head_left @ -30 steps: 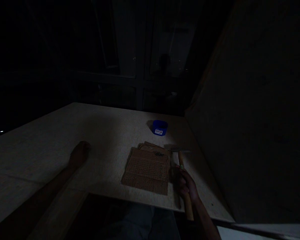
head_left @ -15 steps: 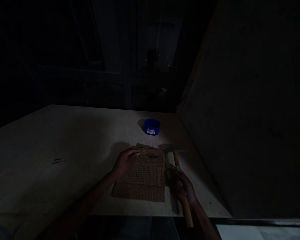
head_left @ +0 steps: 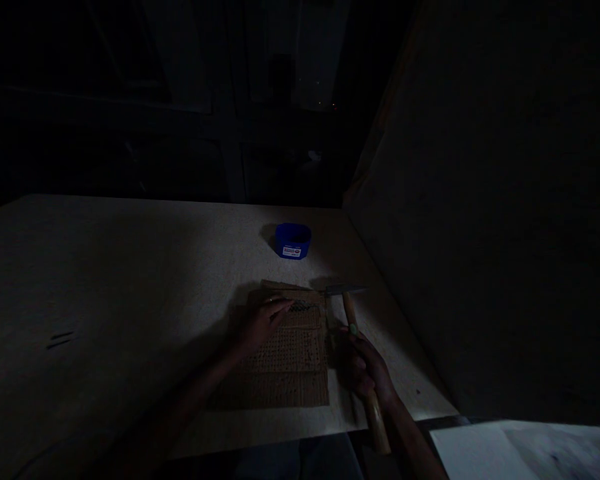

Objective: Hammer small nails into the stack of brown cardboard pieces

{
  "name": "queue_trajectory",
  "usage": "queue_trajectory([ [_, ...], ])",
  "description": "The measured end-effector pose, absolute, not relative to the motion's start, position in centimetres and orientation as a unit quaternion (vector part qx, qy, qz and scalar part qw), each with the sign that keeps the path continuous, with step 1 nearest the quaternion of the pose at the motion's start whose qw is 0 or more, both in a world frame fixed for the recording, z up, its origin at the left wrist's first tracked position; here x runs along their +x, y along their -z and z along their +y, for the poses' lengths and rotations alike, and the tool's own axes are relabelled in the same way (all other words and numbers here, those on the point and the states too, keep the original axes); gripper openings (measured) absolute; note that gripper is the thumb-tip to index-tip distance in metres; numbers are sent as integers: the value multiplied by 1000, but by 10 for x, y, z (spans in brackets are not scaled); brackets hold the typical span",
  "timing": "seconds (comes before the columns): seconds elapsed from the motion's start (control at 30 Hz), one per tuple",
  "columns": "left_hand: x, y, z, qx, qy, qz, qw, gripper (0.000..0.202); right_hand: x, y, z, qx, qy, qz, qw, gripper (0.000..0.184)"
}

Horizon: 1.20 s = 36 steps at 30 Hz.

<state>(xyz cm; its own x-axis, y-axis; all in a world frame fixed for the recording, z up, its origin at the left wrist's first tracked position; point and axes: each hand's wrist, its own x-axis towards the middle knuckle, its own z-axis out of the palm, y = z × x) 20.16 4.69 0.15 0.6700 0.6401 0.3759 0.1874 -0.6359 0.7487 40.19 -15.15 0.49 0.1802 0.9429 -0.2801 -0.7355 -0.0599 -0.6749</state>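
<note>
My right hand (head_left: pixel 367 369) is wrapped round the wooden handle of a hammer (head_left: pixel 353 319), whose metal head rests just right of a brown cardboard piece (head_left: pixel 290 367) on the pale board table (head_left: pixel 130 267). My left hand (head_left: pixel 260 323) lies on the cardboard's upper part, fingers closing toward a small dark cluster of nails (head_left: pixel 300 307) there. The scene is very dark.
A small blue round container (head_left: pixel 293 241) stands behind the cardboard. A large upright panel (head_left: pixel 480 233) walls off the right side. Two small dark nails (head_left: pixel 60 339) lie at the left of the table. A white sheet (head_left: pixel 520 450) shows at the bottom right.
My left hand moved from the bare table at the left onto the cardboard, up to the dark cluster. The right hand kept the hammer in place. The view shifted left and down.
</note>
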Motion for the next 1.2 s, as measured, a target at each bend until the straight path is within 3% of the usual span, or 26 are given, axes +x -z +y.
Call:
queue_trajectory([
  [0.6, 203, 13, 44, 830, -311, 274, 374, 30, 397, -17, -151, -388, -613, -126, 677, 30],
  [0.93, 206, 8, 41, 837, -298, 279, 365, 32, 390, -24, -151, -480, -560, -141, 660, 43],
  [1.2, 207, 5, 42, 845, -306, 274, 343, 32, 364, -45, -159, -607, -489, -189, 597, 54],
])
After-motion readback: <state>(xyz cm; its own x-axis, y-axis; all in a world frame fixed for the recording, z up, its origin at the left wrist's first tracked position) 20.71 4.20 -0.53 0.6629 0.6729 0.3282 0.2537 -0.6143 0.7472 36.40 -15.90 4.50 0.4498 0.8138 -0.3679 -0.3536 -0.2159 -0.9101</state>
